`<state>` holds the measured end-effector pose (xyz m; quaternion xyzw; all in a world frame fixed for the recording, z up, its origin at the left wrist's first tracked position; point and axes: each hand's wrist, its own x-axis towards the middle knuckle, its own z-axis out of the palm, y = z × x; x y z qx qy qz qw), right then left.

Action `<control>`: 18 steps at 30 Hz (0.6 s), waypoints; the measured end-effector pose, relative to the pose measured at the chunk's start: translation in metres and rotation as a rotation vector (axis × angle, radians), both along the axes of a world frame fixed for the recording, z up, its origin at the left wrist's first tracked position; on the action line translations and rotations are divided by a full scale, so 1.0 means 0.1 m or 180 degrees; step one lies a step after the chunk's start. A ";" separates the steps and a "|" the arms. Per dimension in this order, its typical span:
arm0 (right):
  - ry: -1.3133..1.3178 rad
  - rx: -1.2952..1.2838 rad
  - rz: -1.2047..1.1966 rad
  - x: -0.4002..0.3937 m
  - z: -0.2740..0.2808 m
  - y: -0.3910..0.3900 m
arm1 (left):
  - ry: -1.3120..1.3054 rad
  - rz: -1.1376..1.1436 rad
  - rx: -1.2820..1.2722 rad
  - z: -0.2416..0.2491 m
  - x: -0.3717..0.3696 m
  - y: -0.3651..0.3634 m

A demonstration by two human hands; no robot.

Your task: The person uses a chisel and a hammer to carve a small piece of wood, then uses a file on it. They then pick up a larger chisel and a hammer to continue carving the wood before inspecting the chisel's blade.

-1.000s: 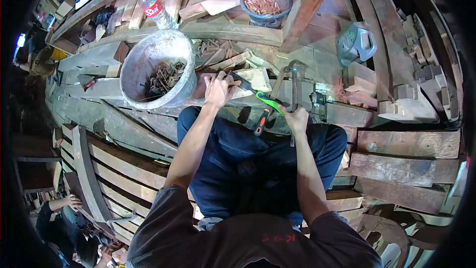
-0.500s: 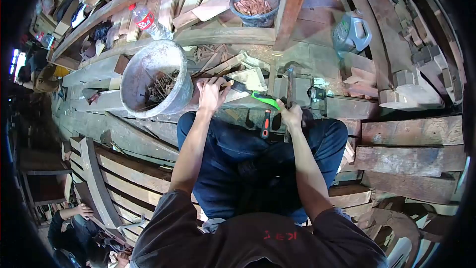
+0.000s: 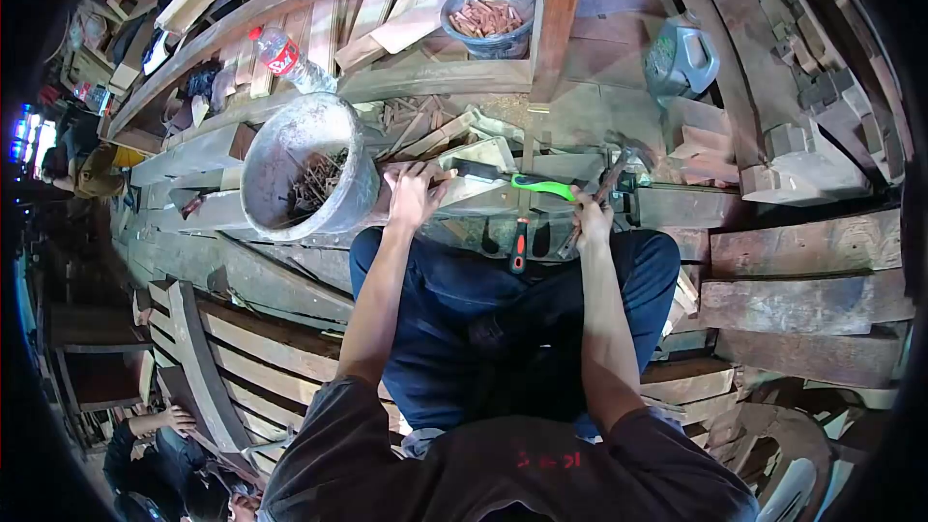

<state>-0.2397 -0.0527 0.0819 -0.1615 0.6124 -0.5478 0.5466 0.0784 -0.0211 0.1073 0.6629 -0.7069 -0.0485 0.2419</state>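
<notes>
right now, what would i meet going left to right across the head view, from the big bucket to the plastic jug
big bucket → left hand → green tool handle → right hand → plastic jug

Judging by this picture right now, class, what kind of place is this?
It looks like a woodworking area, perhaps a small workshop: stacked wooden boards, a green-handled tool and hammer at the right hand, and a tub of small wood pieces.
</notes>
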 end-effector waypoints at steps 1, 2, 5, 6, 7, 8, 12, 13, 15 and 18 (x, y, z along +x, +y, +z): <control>-0.0208 -0.0236 0.0104 -0.08 0.01 0.02 | 0.0024 -0.0012 0.0009 0.01 -0.01 0.00; -0.0183 -0.0235 0.0098 -0.13 0.01 0.00 | -0.0219 0.0126 0.0081 -0.03 -0.02 0.00; -0.0113 -0.0381 -0.0009 -0.17 0.09 -0.01 | -0.0447 0.0053 0.0243 -0.12 -0.06 -0.04; -0.0106 -0.0437 -0.0024 -0.18 0.11 -0.02 | -0.0477 0.0025 0.0343 -0.14 -0.08 -0.07; -0.0096 -0.0496 -0.0040 -0.19 0.17 -0.01 | -0.0550 -0.0005 0.0336 -0.15 -0.08 -0.11; 0.0023 -0.0580 0.0020 -0.19 0.22 0.01 | -0.0619 -0.0035 0.0333 -0.16 -0.09 -0.14; 0.0315 -0.0543 0.0058 -0.16 0.42 0.04 | -0.0733 -0.0132 0.0171 -0.22 -0.08 -0.22; 0.0346 -0.0601 0.0064 -0.16 0.47 0.04 | -0.0739 -0.0140 0.0145 -0.20 -0.08 -0.22; 0.0404 -0.0705 0.0089 -0.15 0.54 0.05 | -0.0746 -0.0141 0.0302 -0.14 -0.08 -0.21; 0.0456 -0.0784 0.0075 -0.19 0.51 0.02 | -0.0651 -0.0208 0.0267 0.08 -0.36 -0.20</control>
